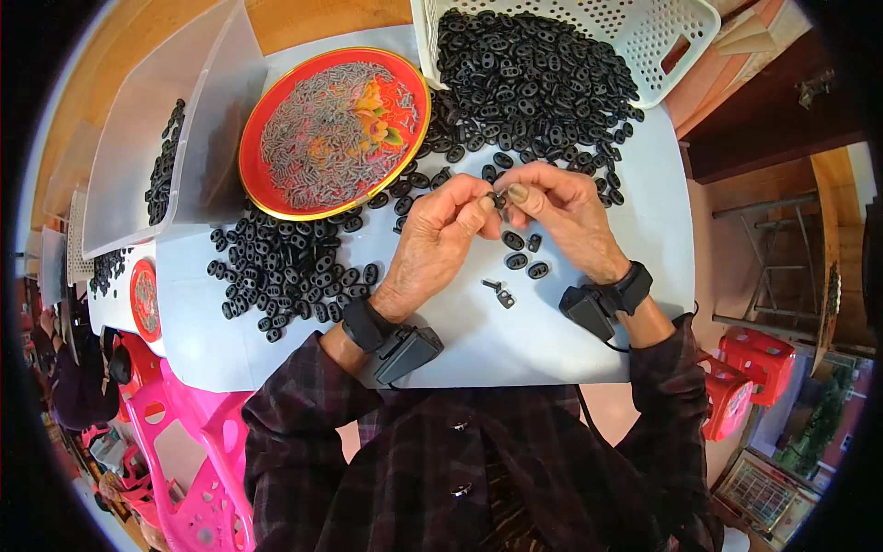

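Note:
My left hand and my right hand meet over the table, thumbs and forefingers pinched together. Between their fingertips is a small dark piece, mostly covered, so its kind is unclear. Just below the right fingers lie several loose black oval cord locks with two holes. Nearer to me is a small black part with a pale metallic bit. A red round tray with a gold rim, left of the hands, bears many small grey metal springs.
A white perforated basket at the back spills a large heap of black cord locks. Another heap lies left of my left forearm. A clear plastic bin stands far left. Pink chairs and red stools flank the table.

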`<state>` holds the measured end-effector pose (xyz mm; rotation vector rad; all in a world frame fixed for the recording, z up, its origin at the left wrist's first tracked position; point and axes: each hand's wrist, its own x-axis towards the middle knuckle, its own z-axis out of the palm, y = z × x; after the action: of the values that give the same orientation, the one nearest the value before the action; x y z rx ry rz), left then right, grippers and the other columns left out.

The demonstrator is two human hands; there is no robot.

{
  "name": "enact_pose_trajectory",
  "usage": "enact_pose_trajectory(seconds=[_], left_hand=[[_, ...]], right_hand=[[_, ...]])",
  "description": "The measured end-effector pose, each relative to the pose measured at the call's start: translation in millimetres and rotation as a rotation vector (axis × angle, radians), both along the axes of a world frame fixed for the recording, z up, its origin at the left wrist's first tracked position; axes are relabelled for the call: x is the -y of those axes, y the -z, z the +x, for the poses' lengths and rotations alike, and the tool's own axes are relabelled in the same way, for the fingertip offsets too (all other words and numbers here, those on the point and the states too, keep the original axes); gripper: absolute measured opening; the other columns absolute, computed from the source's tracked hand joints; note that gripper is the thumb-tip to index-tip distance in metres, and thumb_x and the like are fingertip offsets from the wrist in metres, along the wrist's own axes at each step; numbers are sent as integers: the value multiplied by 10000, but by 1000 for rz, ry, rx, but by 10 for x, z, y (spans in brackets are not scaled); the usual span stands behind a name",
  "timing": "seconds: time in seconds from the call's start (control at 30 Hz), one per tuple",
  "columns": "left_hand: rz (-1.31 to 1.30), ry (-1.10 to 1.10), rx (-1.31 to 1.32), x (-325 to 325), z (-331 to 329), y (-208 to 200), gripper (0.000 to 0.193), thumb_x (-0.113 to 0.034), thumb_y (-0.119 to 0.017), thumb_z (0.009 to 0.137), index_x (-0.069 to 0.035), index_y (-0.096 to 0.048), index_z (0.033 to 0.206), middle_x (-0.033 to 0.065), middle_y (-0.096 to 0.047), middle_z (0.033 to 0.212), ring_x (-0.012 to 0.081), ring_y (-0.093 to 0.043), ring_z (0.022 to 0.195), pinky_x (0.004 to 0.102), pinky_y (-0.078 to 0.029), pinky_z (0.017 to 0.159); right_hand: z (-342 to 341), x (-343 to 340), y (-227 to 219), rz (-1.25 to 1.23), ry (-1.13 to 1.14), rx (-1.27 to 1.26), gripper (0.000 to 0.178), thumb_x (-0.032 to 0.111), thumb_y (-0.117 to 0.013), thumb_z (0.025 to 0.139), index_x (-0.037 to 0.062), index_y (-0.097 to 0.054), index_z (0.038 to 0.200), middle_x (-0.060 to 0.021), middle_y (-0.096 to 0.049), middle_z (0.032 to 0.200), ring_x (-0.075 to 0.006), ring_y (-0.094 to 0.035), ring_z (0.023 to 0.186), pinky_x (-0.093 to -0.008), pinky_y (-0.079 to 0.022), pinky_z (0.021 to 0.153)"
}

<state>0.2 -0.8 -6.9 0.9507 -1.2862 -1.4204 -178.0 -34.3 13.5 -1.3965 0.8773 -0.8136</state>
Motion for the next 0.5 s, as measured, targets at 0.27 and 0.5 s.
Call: enact_pose_trajectory(seconds=[0.27,0.5], left_hand=[[18,27,14,-17,5,-13,125,-107,-504,934,4,-547,971,16,-584,788,83,-549,732,232,-450,717],[-1,-8,51,1,-36,-15,102,-72,-481,915,8,-544,922,15,-569,761,75,-551,727,234,-467,683]], right_hand=[[21,-16,34,25,87,-10,137,127,-625,874,1,-655,919,-7,-626,754,-51,-529,633,-184,-443,592],[50,-39,43,-3,122,-5,115,106,-631,866,4,-662,911,-16,-641,770,-49,-535,627,-182,-448,589]])
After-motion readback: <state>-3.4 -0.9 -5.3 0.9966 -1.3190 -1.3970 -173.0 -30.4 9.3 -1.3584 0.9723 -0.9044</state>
